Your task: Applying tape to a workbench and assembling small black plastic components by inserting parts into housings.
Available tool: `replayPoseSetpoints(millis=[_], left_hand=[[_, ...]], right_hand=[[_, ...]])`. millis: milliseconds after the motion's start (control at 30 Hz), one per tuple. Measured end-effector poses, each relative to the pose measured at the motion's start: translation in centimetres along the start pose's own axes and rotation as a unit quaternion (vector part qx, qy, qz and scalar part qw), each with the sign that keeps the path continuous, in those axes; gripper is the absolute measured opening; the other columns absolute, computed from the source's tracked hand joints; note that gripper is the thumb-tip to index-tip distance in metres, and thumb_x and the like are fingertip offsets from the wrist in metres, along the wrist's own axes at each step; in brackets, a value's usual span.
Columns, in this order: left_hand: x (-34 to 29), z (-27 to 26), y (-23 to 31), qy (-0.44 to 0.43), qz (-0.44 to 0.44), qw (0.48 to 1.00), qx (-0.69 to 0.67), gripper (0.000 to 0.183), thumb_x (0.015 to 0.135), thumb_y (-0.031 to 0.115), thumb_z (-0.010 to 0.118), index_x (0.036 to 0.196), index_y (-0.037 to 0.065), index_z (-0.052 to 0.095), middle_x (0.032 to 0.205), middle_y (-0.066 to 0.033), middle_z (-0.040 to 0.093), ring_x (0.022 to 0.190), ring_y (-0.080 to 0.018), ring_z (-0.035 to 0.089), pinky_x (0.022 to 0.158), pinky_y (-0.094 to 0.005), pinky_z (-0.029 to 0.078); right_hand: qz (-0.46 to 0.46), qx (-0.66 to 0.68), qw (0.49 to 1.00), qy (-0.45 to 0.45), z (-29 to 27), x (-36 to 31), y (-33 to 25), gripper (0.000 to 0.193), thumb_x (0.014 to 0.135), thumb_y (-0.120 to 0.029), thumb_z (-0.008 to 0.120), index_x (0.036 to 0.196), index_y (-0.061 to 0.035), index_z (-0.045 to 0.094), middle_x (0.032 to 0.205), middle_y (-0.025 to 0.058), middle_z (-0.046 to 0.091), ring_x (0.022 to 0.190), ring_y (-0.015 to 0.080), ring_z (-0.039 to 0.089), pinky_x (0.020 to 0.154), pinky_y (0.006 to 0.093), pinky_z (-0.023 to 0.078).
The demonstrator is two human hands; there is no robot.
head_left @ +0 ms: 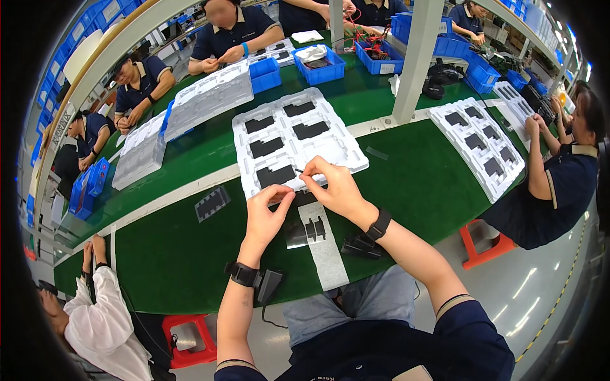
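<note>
My left hand [269, 214] has its thumb and forefinger pinched at the edge of a black flat piece [306, 198], which is partly hidden below my fingers. My right hand [335, 189] pinches a small dark strip [298, 170] just above that piece. Both hands are close together at the near edge of a white moulded tray [340, 143], where several black flat parts [311, 130] lie in recesses. Nearer to me, several thin black strips [314, 228] lie on a whitish paper band [331, 267], beside a clear film sheet [296, 235].
A dark patterned sheet [212, 204] lies left on the green table [184, 267]. Another loaded white tray [476, 149] is at the right by a co-worker. A grey post [416, 63] rises beyond my tray. Blue bins [319, 65] and stacked trays [210, 101] stand at the back.
</note>
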State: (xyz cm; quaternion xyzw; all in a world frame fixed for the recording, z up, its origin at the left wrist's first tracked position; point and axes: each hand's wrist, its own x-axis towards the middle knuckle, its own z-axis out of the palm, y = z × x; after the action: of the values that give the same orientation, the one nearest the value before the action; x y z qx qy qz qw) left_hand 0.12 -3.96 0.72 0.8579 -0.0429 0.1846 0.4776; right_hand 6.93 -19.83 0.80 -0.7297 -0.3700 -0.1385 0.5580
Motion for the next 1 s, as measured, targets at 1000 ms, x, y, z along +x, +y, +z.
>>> replayPoseSetpoints(millis=[1000], left_hand=[[0.0, 0.0, -0.9, -0.017, -0.024, 0.998, -0.055, 0.007, 0.076, 0.007, 0.061, 0.079, 0.0, 0.061, 0.075, -0.0048, 0.063, 0.073, -0.012, 0.061, 0.071, -0.0259, 0.049]], right_hand=[[0.019, 0.03, 0.999, 0.004, 0.5, 0.1, 0.4, 0.011, 0.081, -0.008, 0.057, 0.087, -0.002, 0.05, 0.075, 0.0149, 0.062, 0.071, 0.0291, 0.063, 0.06, 0.033, 0.048]])
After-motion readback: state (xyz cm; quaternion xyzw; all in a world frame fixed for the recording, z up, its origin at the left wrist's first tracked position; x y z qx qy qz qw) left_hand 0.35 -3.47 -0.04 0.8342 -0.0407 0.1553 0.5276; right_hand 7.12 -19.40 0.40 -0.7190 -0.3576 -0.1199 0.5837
